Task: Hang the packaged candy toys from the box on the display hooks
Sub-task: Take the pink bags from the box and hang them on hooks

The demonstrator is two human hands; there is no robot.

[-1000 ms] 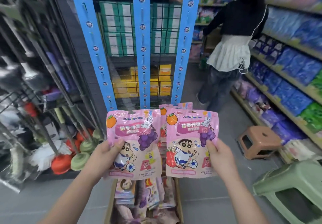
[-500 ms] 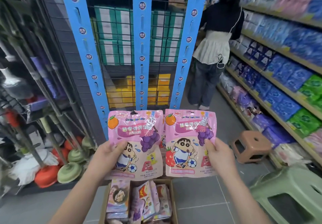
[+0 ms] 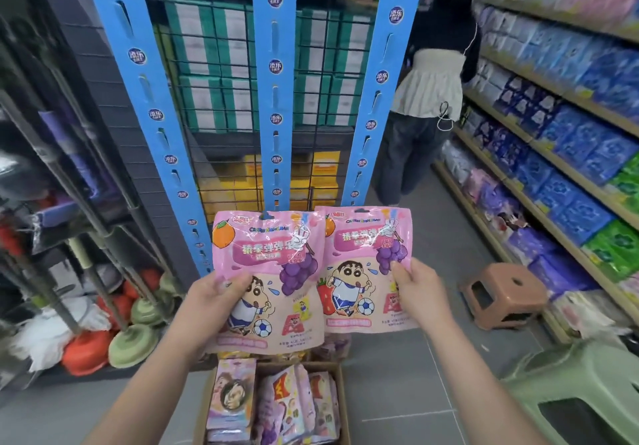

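Candy packets, two pink ones printed with a cartoon boy, a football and grapes, are held up side by side in front of the display strips. The left packet sits in the left hand, thumb pressed across its front at the left edge, so that grip is closed on it. The right packet is pinched at its right edge by the right hand, thumb on the front near the grapes; that grip is closed too. The right packet's left edge tucks slightly behind the left one, and their tops reach the foot of the blue strips.

Below the packets, on the grey floor, stands an open cardboard box packed with more packets upright in rows. Behind rise three blue hanging strips, the middle strip straight above the left packet, fixed on a wire grid with green and yellow cartons behind it. To the left lean mops and plungers. On the right are a brown stool, a green stool, shelves of blue packs, and another person facing the shelves.
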